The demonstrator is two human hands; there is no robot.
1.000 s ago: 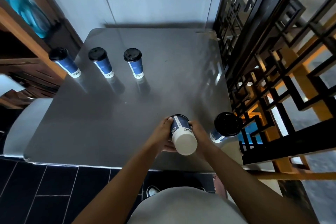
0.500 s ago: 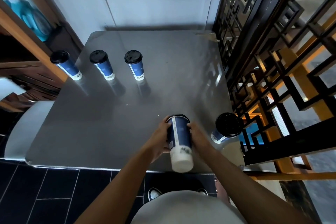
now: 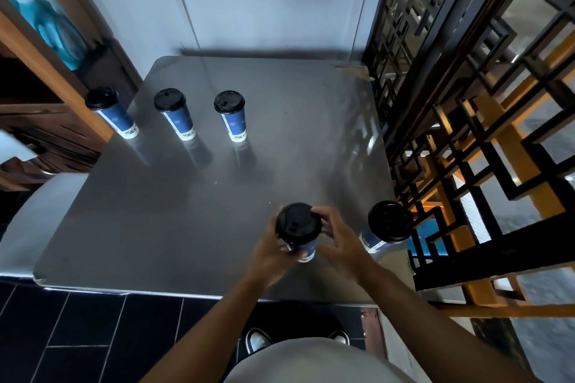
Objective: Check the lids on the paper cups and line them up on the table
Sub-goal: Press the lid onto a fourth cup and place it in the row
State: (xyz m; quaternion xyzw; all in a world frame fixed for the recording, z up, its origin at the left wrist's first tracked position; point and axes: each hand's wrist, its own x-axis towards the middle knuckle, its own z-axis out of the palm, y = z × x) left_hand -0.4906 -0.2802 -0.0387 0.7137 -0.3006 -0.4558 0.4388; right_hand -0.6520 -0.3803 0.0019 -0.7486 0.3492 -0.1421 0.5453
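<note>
A blue paper cup with a black lid (image 3: 299,224) is upright near the table's front edge, between my two hands. My left hand (image 3: 273,253) grips its body from the left. My right hand (image 3: 340,241) curls round its right side, fingertips at the lid's rim. Three more lidded blue cups stand in a row at the far left: one (image 3: 110,110), a second (image 3: 174,112) and a third (image 3: 231,113). Another lidded cup (image 3: 385,224) stands at the table's right edge, just right of my right hand.
The steel table (image 3: 186,211) has a black lattice screen (image 3: 451,121) along its right side and a white wall behind. Wooden shelving (image 3: 37,96) stands to the left. A grey seat (image 3: 34,221) sits by the table's left corner. Dark floor tiles lie below.
The cup in my hands was tipped over with its white base toward me; now it is upright with the black lid on top, both hands still on it.
</note>
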